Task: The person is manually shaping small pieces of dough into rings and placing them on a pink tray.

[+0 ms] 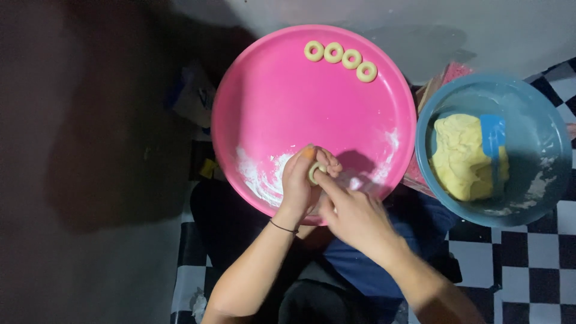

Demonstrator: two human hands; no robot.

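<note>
Two containers sit side by side; a large round pink tray on the person's lap and a blue bowl just to its right. Four pale dough rings lie in a curved row at the tray's far edge, each touching its neighbour; white flour is smeared over the near part of the tray. The bowl holds a lump of yellow dough with a blue scraper standing in it; flour streaks mark the bowl's inner wall.

One more small dough ring sits at the tray's near edge, pinched in the fingers of the left hand, which closes narrowly round it; the right hand meets it with a fingertip at the ring, its other fingers loosely curled and holding nothing else that I can see. A thin dark band circles the left wrist.

Hard to read: the left of the room lies in deep shadow; a pale bag with a blue patch shows only in part behind the tray; a pink object wedged between tray and bowl is mostly hidden. Black-and-white chequered flooring runs below.
</note>
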